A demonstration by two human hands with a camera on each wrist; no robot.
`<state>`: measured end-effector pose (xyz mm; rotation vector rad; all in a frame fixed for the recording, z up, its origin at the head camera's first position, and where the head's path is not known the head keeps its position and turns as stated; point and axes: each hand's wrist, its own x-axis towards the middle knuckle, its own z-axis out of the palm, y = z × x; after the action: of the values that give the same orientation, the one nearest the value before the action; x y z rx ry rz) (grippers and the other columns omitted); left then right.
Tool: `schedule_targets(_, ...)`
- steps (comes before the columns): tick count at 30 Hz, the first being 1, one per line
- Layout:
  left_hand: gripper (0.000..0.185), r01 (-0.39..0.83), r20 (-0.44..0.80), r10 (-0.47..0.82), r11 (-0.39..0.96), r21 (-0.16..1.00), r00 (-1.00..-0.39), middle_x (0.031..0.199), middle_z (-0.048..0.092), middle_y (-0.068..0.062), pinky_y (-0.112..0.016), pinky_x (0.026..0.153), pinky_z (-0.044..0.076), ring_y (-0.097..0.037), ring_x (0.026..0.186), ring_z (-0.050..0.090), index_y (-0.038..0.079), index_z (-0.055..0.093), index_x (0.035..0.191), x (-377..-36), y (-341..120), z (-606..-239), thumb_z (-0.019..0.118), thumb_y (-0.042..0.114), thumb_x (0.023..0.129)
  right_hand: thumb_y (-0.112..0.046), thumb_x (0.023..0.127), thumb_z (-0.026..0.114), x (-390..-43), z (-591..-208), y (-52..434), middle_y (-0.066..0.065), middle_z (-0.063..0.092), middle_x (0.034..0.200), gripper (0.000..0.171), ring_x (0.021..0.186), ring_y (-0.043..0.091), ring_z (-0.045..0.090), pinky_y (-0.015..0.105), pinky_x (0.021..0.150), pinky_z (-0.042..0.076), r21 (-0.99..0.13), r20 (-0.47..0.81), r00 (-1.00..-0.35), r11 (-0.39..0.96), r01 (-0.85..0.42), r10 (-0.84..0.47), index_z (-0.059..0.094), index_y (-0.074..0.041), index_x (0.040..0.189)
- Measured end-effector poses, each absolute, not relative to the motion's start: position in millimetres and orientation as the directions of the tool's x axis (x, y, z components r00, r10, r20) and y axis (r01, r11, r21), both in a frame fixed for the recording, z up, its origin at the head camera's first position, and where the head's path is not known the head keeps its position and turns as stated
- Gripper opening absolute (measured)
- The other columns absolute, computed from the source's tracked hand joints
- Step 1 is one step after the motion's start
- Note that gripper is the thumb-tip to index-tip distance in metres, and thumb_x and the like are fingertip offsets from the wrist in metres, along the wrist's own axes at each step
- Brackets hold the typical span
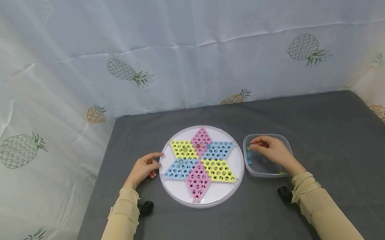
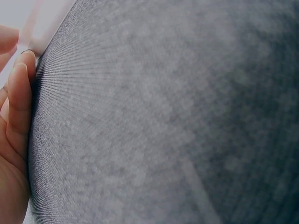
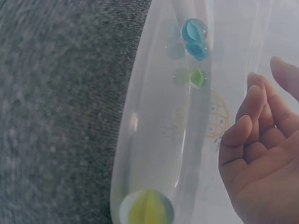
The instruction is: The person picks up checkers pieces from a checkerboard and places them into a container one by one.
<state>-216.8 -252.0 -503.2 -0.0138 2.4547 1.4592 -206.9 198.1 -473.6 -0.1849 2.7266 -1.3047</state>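
Observation:
A round white board [image 1: 217,194] with a six-pointed star of pink, yellow and blue hole fields lies on the grey table. A few marbles [image 1: 184,151] sit in holes near its middle. My left hand [image 1: 154,161] rests on the table at the board's left rim, fingers [image 2: 18,102] straight and holding nothing. Right of the board stands a clear plastic container [image 1: 284,137]. My right hand [image 1: 256,146] reaches into it with loosely curled fingers [image 3: 250,109] that hold nothing. Two blue marbles [image 3: 194,32], a green marble [image 3: 198,77] and a yellow-green marble [image 3: 147,208] lie along the container's left wall.
A grey cloth covers the table [image 1: 328,151]. White sheets printed with pineapples [image 1: 307,50] hang behind it and on both sides. Black wrist camera mounts [image 1: 145,207] sit at both cuffs.

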Motion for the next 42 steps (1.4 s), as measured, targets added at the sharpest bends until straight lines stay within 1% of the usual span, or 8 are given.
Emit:
schedule_targets(5,0.037,-0.146,-0.239,0.134,0.488,0.861,-0.962,0.066,0.053,-0.003,-0.028,0.053,0.047,-0.015,0.054,0.050,0.018,0.061,0.122,-217,-252,-505,0.065,0.018,0.084,-0.042,0.088,0.059,-205,-472,199,0.011,0.067,0.100,0.039,0.084,0.019,0.058,0.026,0.069,0.046,-0.779,-0.048,-0.986,0.624,-0.062,-0.158,0.064,-0.011,0.111)
schedule_targets(12,0.037,-0.123,-0.220,0.145,0.488,0.864,-0.965,0.065,0.053,-0.003,-0.029,0.054,0.048,-0.015,0.053,0.051,0.018,0.061,0.121,-215,-251,-508,0.065,0.016,0.084,-0.041,0.089,0.058,-200,-467,199,0.011,0.066,0.099,0.039,0.087,0.028,0.059,0.027,0.069,0.047,-0.801,-0.032,-0.985,0.594,-0.075,-0.167,0.063,-0.011,0.112)
schedule_targets(20,0.037,-0.133,-0.226,0.135,0.491,0.861,-0.965,0.066,0.053,-0.003,-0.028,0.054,0.047,-0.015,0.054,0.051,0.017,0.061,0.121,-214,-249,-507,0.065,0.015,0.084,-0.037,0.091,0.058,-197,-459,193,0.012,0.067,0.103,0.037,0.090,0.025,0.062,0.024,0.072,0.049,-0.816,0.004,-0.986,0.569,-0.100,-0.167,0.063,-0.009,0.114)
schedule_targets(28,0.038,-0.132,-0.229,0.139,0.496,0.858,-0.963,0.067,0.054,-0.003,-0.028,0.053,0.048,-0.015,0.054,0.051,0.018,0.061,0.121,-216,-250,-507,0.065,0.017,0.084,-0.044,0.090,0.055,-196,-452,187,0.014,0.064,0.106,0.041,0.095,0.031,0.061,0.041,0.082,0.051,-0.848,0.000,-0.984,0.521,-0.095,-0.180,0.061,-0.012,0.116)
schedule_targets(30,0.038,-0.131,-0.228,0.140,0.496,0.858,-0.964,0.067,0.054,-0.003,-0.028,0.053,0.048,-0.015,0.054,0.051,0.018,0.061,0.121,-217,-251,-507,0.065,0.017,0.084,-0.045,0.090,0.055,-196,-448,185,0.014,0.064,0.107,0.042,0.096,0.031,0.061,0.042,0.082,0.051,-0.855,0.005,-0.983,0.510,-0.098,-0.181,0.061,-0.013,0.116)
schedule_targets(33,0.038,-0.128,-0.226,0.141,0.500,0.857,-0.964,0.067,0.054,-0.003,-0.028,0.053,0.048,-0.015,0.054,0.051,0.017,0.061,0.121,-218,-251,-507,0.065,0.017,0.084,-0.045,0.090,0.056,-196,-443,180,0.013,0.064,0.108,0.043,0.096,0.029,0.060,0.041,0.082,0.051,-0.866,0.006,-0.983,0.490,-0.096,-0.182,0.061,-0.012,0.117)
schedule_targets(37,0.038,-0.127,-0.224,0.139,0.499,0.857,-0.965,0.066,0.053,-0.003,-0.028,0.054,0.048,-0.015,0.054,0.051,0.017,0.061,0.121,-217,-252,-507,0.065,0.016,0.084,-0.044,0.089,0.057,-197,-440,173,0.012,0.063,0.108,0.045,0.095,0.026,0.059,0.035,0.080,0.051,-0.879,0.002,-0.982,0.469,-0.091,-0.188,0.060,-0.009,0.118)
schedule_targets(42,0.037,-0.130,-0.226,0.136,0.499,0.857,-0.965,0.066,0.053,-0.003,-0.028,0.054,0.048,-0.015,0.054,0.051,0.017,0.061,0.121,-216,-253,-506,0.064,0.016,0.084,-0.043,0.089,0.058,-197,-437,165,0.011,0.062,0.105,0.044,0.093,0.031,0.057,0.033,0.076,0.051,-0.889,0.012,-0.982,0.447,-0.097,-0.189,0.061,-0.009,0.117)
